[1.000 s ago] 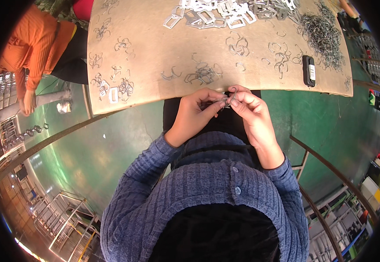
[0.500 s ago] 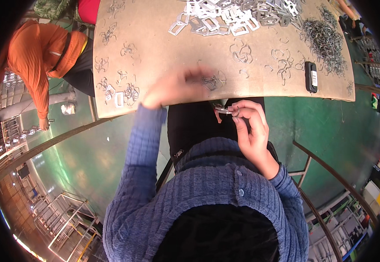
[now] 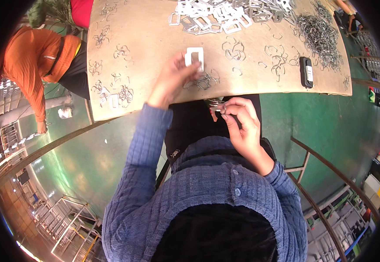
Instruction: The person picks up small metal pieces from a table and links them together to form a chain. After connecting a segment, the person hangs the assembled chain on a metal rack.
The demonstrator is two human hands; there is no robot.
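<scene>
My left hand (image 3: 172,77), slightly blurred, is over the table close to its near edge. Its fingers pinch a flat rectangular metal frame (image 3: 201,56) with an open middle. Just below that frame lies a small heap of bent wire hooks (image 3: 206,80). My right hand (image 3: 245,129) is in front of the table edge, above my lap, thumb and forefinger closed on a small bent wire hook (image 3: 224,110). Touching or right beside those fingertips are some thin metal pieces (image 3: 216,104), partly hidden; what they belong to I cannot make out.
On the brown-covered table (image 3: 150,39), a pile of metal frames (image 3: 216,18) lies at the back, a heap of wire hooks (image 3: 316,37) at the right. A black handheld device (image 3: 306,72) rests near the front edge. At the left, a person in orange (image 3: 46,54) bends down.
My left hand, empty-looking and blurred before, now holds a metal frame above the table. The right hand keeps its pinch with barely any movement. The whole view has shifted slightly.
</scene>
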